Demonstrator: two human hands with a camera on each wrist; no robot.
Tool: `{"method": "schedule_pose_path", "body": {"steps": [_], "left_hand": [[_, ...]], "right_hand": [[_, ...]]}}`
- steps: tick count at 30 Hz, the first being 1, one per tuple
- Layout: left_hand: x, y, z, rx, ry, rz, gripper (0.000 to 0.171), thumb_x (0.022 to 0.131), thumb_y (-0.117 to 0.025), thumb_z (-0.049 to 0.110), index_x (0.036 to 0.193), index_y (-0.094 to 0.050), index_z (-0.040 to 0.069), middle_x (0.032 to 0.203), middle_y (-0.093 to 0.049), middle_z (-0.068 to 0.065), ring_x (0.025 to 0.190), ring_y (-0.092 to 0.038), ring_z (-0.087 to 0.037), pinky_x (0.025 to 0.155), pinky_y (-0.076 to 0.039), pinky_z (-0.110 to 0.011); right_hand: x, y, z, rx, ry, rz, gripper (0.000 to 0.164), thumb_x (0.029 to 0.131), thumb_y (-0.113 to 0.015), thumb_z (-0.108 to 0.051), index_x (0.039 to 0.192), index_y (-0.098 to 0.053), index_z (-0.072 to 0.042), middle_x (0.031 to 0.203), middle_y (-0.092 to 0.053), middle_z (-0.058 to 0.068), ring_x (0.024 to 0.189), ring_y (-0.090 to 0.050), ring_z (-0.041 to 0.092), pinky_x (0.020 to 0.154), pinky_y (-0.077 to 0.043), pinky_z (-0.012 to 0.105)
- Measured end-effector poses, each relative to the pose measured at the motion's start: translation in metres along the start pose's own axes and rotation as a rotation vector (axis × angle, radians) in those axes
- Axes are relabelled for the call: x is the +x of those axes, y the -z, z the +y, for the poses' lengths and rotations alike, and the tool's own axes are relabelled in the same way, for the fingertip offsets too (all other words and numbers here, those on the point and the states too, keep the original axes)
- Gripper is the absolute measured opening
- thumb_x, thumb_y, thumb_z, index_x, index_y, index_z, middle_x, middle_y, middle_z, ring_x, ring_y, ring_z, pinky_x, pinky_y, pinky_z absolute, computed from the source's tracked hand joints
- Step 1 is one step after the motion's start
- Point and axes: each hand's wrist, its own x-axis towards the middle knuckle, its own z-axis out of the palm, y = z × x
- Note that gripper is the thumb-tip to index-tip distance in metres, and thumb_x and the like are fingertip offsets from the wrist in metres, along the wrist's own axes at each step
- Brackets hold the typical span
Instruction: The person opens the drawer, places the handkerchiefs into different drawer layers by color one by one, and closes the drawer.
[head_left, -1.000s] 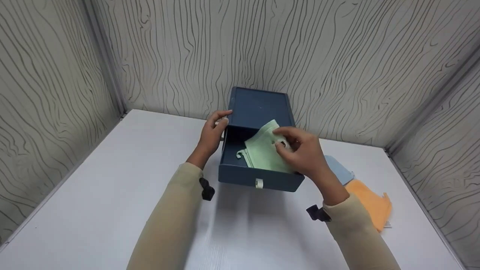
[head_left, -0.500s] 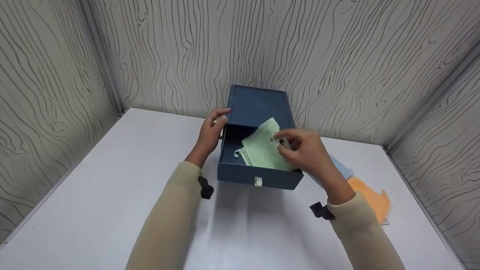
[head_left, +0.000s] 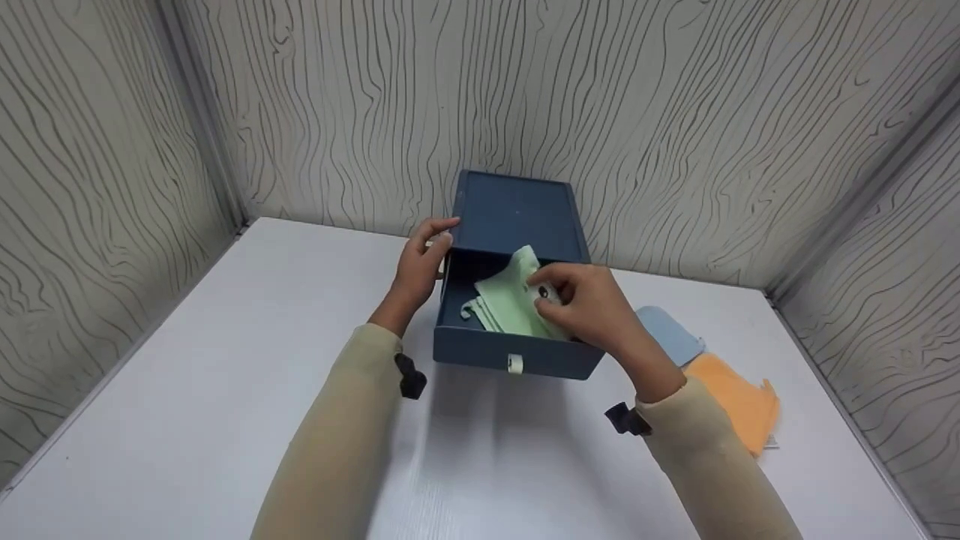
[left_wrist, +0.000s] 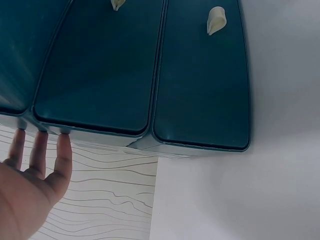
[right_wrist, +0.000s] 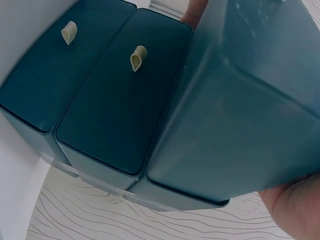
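Three woodgrain walls round a white bench. Blue cabinet stands on it near the back one, top drawer pulled out. Left wrist cam gives me two lower drawers, both closed. Orange cloth and light-blue cloth lie just beside each other on the bench, right of the cabinet. Green cloth sits in the top drawer, one corner tilted up toward the cabinet. Left grip: fairly wide, fingers resting against the cabinet's left side. Right grip: narrow, I have thumb and index pinching the green cloth by its black spot. Pale tab on the top drawer's front.
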Motion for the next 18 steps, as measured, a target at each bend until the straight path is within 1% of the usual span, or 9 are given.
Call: {"method": "schedule_pose_path", "body": {"steps": [2, 5, 9, 14, 18], "left_hand": [[0.0, 0.0, 0.0, -0.001, 0.003, -0.001, 0.036, 0.101, -0.043, 0.028, 0.133, -0.055, 0.019, 0.14, -0.047, -0.003, 0.093, -0.055, -0.019, 0.077, -0.053, -0.045], [0.0, 0.0, 0.0, 0.002, 0.0, -0.004, 0.036, 0.101, -0.043, 0.027, 0.133, -0.055, 0.019, 0.141, -0.046, -0.003, 0.093, -0.055, -0.018, 0.076, -0.053, -0.044], [0.0, 0.001, 0.0, 0.018, -0.006, -0.004, 0.036, 0.101, -0.042, 0.028, 0.134, -0.055, 0.019, 0.141, -0.046, -0.004, 0.092, -0.053, -0.018, 0.072, -0.051, -0.038], [-0.001, 0.001, 0.001, 0.02, -0.013, 0.0, 0.037, 0.101, -0.042, 0.028, 0.134, -0.055, 0.019, 0.14, -0.047, -0.003, 0.089, -0.051, -0.018, 0.072, -0.051, -0.04], [-0.001, 0.001, 0.0, 0.011, -0.015, -0.002, 0.036, 0.102, -0.042, 0.027, 0.135, -0.054, 0.017, 0.14, -0.047, -0.004, 0.088, -0.051, -0.017, 0.07, -0.051, -0.039]], "right_hand": [[0.002, -0.002, 0.001, -0.006, -0.016, -0.017, 0.021, 0.085, -0.066, -0.01, 0.103, -0.075, -0.015, 0.069, -0.06, -0.002, 0.057, -0.044, 0.011, 0.057, -0.038, 0.028], [0.005, -0.002, 0.002, -0.031, -0.044, -0.05, 0.023, 0.084, -0.065, -0.01, 0.104, -0.076, -0.015, 0.073, -0.063, -0.001, 0.061, -0.045, 0.012, 0.06, -0.039, 0.029], [0.008, -0.001, 0.001, -0.067, -0.079, -0.083, 0.025, 0.083, -0.064, -0.01, 0.105, -0.076, -0.015, 0.079, -0.066, 0.001, 0.065, -0.047, 0.013, 0.061, -0.039, 0.031], [0.011, -0.002, -0.001, -0.098, -0.094, -0.123, 0.025, 0.084, -0.064, -0.011, 0.106, -0.075, -0.015, 0.081, -0.067, 0.001, 0.066, -0.043, 0.014, 0.062, -0.036, 0.032], [0.013, -0.003, -0.002, -0.107, -0.096, -0.16, 0.026, 0.085, -0.064, -0.012, 0.108, -0.075, -0.016, 0.079, -0.063, 0.001, 0.066, -0.041, 0.015, 0.063, -0.034, 0.033]]}}
